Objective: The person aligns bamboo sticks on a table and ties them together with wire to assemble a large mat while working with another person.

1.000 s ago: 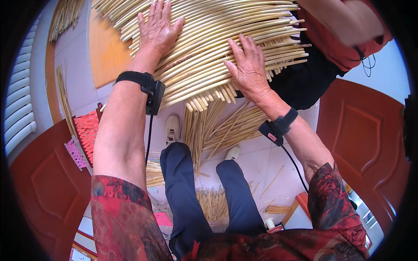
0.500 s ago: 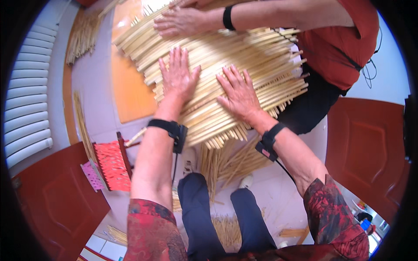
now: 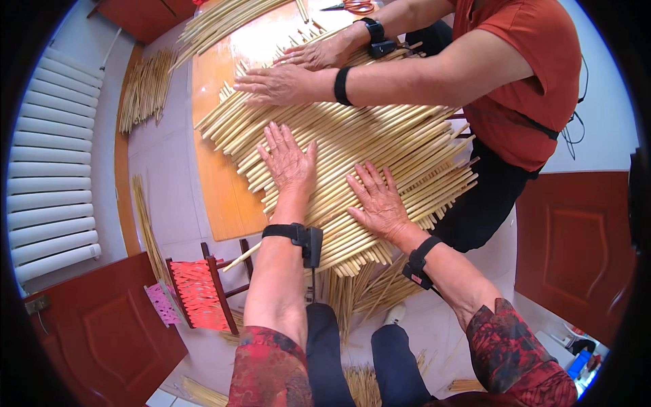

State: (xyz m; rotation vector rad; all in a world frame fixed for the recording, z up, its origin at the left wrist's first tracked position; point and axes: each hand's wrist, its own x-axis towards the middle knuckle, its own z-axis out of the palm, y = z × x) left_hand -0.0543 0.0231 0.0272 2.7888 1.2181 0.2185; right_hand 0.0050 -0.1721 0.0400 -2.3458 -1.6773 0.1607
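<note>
A wide layered mat of pale peeled sticks (image 3: 366, 149) lies across a wooden table (image 3: 224, 190), its ends jutting unevenly toward me. My left hand (image 3: 288, 159) rests flat on the sticks near the middle, fingers spread. Lower and to the right, my right hand (image 3: 376, 203) also lies open on them, fingers apart. Beyond mine, a co-worker in a red top (image 3: 522, 88) lays both hands, one (image 3: 278, 85) nearer and one (image 3: 319, 54) farther, on the upper part of the same sticks.
Scissors (image 3: 356, 7) and loose sticks (image 3: 224, 20) are on the table's far end. Stick bundles lie on the floor by the wall (image 3: 146, 88) and beneath the mat (image 3: 356, 305). A woven red chair (image 3: 196, 298), white radiator (image 3: 54, 169) and brown doors (image 3: 563, 244) are at the sides.
The view has shifted, so the mat and my open hands appear lower. The co-worker's arms have reached across onto the sticks, and both of those hands now show above mine.
</note>
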